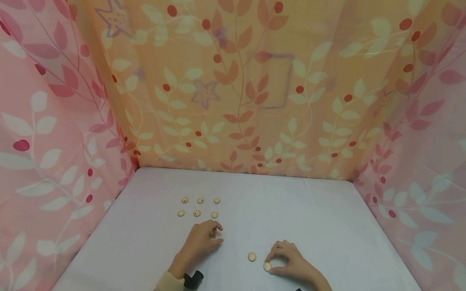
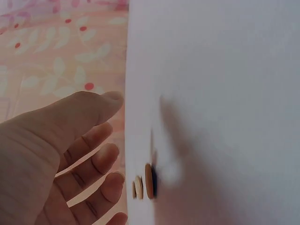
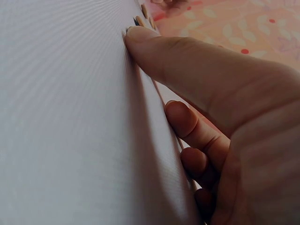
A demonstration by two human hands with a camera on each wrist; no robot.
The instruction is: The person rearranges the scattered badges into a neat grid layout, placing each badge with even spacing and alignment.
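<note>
In the head view my right hand [image 1: 291, 262] pinches a small round wooden disc [image 1: 267, 266] between thumb and index finger at the tabletop. Just to its left lies another pale wooden disc [image 1: 252, 257], apart from the fingers. My left hand [image 1: 202, 238] hovers with loosely bent fingers and nothing between them, in front of two rows of similar wooden discs [image 1: 197, 213]. Some of these discs carry dark marks. The left wrist view has the relaxed fingers of the left hand [image 2: 79, 154] beside discs seen edge-on [image 2: 149, 181]. In the right wrist view the right thumb [image 3: 159, 49] hides most of the pinched disc.
A white cloth covers the table [image 1: 309, 218]. Behind it hangs an orange leaf-patterned curtain [image 1: 236, 89], with pink curtains [image 1: 47, 121] along both sides. A black wrist strap piece [image 1: 194, 279] sits at my left wrist.
</note>
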